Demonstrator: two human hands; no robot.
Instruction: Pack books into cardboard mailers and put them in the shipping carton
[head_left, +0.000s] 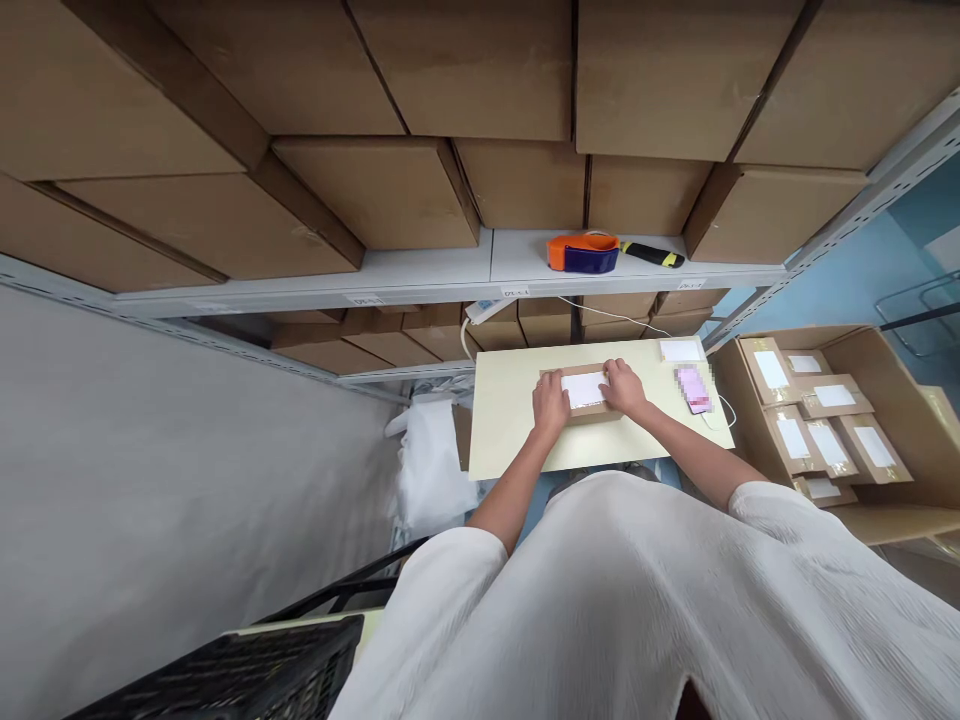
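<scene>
A small brown cardboard box [594, 416] lies on the pale yellow tabletop [501, 412] in front of me. On its upper face is a white label [584, 390]. My left hand [551, 403] is at the label's left end, fingers bent and closed at its edge. At the opposite end, my right hand [623, 387] has its thumb and fingers closed at the label's right edge. Both hands rest against the box top. Their fingertips are small in view.
A phone [694, 390] and a white label stack [680, 351] lie at the table's right. A large carton [892, 385] holds several labelled boxes. An orange tape dispenser [583, 253] and a utility knife [652, 254] sit on the shelf among brown cartons [386, 190].
</scene>
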